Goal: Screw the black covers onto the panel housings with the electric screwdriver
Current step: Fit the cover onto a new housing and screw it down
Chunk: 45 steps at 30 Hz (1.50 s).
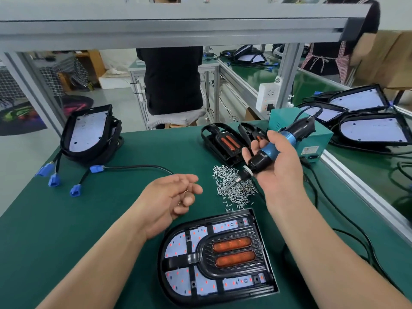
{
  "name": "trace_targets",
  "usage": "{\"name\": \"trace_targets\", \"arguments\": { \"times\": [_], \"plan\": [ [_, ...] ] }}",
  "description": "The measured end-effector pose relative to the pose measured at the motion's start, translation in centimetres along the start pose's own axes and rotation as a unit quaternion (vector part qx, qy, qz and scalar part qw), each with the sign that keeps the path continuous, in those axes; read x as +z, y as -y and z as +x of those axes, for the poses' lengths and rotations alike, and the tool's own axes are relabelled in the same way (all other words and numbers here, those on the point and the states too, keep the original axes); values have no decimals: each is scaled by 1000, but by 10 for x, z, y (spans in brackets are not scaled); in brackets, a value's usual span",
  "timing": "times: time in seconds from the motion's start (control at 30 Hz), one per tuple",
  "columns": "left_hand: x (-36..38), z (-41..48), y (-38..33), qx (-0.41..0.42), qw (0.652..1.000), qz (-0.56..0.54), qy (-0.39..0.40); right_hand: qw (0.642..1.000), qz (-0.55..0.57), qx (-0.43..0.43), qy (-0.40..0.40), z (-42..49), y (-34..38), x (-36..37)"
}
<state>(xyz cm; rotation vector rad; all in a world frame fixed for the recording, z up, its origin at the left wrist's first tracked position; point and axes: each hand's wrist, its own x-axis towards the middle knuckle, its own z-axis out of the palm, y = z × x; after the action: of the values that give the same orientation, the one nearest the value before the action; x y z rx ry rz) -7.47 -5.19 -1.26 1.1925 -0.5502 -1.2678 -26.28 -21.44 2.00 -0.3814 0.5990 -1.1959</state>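
Screwdriver gripped in my right hand [281, 168], left hand [169, 197] loose.
My right fingers wrap the electric screwdriver [275, 146], its bit tipped down into the screw pile [231, 186] just left of my grip. My left hand lies palm up, fingers slack. The black cover [200, 259] sits in the panel housing [263, 291], below both hands.

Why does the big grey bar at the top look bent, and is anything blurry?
Head view: the wide-angle lens bows the grey bar and the table edge; light is soft and even, with only faint shadows; the electric screwdriver in the right hand looks slightly soft, while the screw pile is sharp; small glints shine on the black cover.
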Motion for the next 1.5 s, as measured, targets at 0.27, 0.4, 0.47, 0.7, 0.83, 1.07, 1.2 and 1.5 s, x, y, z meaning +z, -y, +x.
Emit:
{"name": "trace_targets", "arguments": {
  "times": [0.27,0.4,0.47,0.7,0.83,1.07,1.2,1.5],
  "plan": [
    [-1,0,1,12,997,26,68,995,44,-52,71,-5,-12,7],
    [-4,-1,2,14,995,50,88,995,53,-52,69,-7,-15,4],
    [-4,-1,3,9,994,56,95,995,54,-56,68,-7,-16,3],
    [-6,1,3,13,989,76,124,990,60,-70,109,-9,-21,1],
    [-6,1,2,9,990,88,107,988,51,-76,122,-9,-21,1],
    [-2,1,3,16,994,69,85,985,85,-78,127,-12,-19,3],
    [-3,0,3,12,993,69,95,984,94,-74,134,-17,-18,6],
    [-2,-2,2,12,990,80,119,978,120,-68,157,-25,-13,10]
  ]
}}
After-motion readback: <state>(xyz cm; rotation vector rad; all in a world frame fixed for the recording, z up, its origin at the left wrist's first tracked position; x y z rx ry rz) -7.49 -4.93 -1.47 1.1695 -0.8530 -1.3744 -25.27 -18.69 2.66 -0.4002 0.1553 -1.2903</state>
